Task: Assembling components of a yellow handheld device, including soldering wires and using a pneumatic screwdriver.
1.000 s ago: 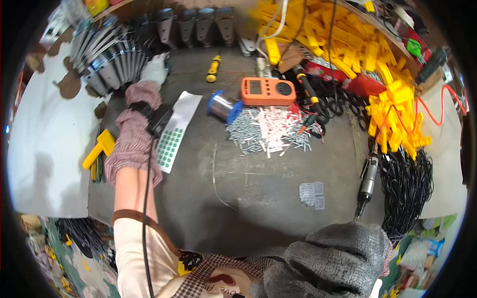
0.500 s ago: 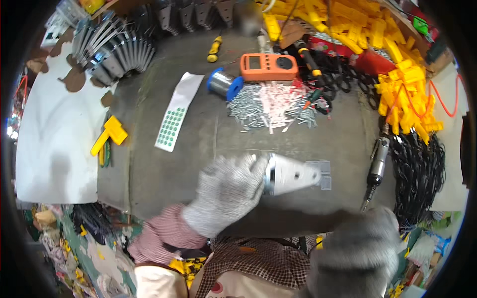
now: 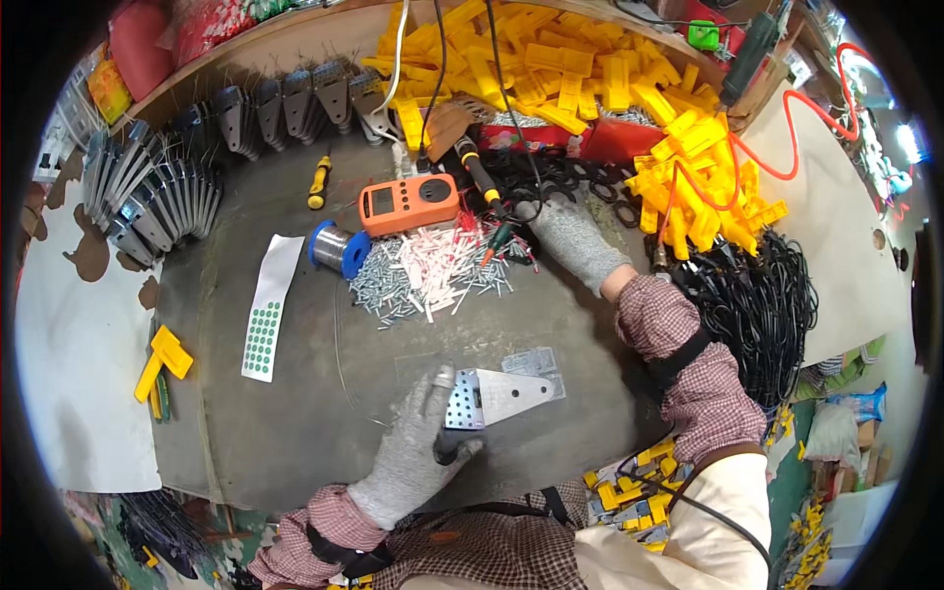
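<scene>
My left hand [image 3: 413, 447], in a grey knit glove, grips the left end of a metal bracket [image 3: 511, 395] between thumb and fingers. The bracket has a perforated box-shaped end and a tapered flat plate with two holes, its narrow end pointing right. Beneath that end lie clear plastic squares [image 3: 536, 361] on the table. Farther off, my gloved right hand [image 3: 570, 241] reaches to the edge of a heap of black rings [image 3: 590, 177]. Its fingers are bunched together; what they hold, if anything, is hidden. A green-and-orange clip lead [image 3: 498, 241] lies just left of it.
Left of my right hand are an orange multimeter [image 3: 408, 202], a pile of small screws and plastic plugs [image 3: 428, 270] and a solder wire spool [image 3: 338, 250]. Yellow plastic parts [image 3: 698, 177] and black cables [image 3: 752, 305] lie at right. Metal brackets [image 3: 147, 197] stand far left, near a sticker sheet [image 3: 265, 315].
My right hand has moved from the near right edge up to the black rings. My left hand keeps hold of the bracket, whose perforated side now shows. The whole view has shifted.
</scene>
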Demonstrator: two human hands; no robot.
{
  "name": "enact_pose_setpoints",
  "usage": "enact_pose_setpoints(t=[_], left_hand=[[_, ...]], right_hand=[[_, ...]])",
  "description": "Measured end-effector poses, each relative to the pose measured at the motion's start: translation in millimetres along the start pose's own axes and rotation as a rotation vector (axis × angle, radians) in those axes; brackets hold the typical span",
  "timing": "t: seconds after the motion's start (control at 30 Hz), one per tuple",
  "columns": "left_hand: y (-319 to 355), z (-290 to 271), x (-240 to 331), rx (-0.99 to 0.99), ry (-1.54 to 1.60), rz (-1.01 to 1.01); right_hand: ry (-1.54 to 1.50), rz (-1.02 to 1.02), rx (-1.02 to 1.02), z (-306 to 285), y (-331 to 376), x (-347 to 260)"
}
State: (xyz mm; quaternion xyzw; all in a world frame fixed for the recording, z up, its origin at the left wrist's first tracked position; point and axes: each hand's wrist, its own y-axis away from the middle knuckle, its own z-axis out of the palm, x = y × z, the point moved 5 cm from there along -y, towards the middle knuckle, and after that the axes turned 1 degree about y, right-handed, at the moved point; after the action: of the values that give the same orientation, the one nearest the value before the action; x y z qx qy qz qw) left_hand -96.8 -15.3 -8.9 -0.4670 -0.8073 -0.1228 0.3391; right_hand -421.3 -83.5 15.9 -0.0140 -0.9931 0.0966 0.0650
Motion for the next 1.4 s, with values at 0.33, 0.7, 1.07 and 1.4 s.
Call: enact_pose_setpoints(t=[0.33,0.7,1.07,1.4], left_hand=[[-17,-49,-22,-0.192,0.564,0.117],[23,-57,-76,0.116,-0.060,-0.031],[13,-39,-45,0.005,0.330,-0.137],[-20,-15,-18,-0.009,0.000,0.060]], right_hand=[[-1.298,-0.203,-0.108,-80,112,-189],[-0.686,-0.038,0.017,-39,88,-215],[-0.463,-0.222,-0.092,-42,104,-225],[-0.999,-0.179,-0.273,-50,137,-137]])
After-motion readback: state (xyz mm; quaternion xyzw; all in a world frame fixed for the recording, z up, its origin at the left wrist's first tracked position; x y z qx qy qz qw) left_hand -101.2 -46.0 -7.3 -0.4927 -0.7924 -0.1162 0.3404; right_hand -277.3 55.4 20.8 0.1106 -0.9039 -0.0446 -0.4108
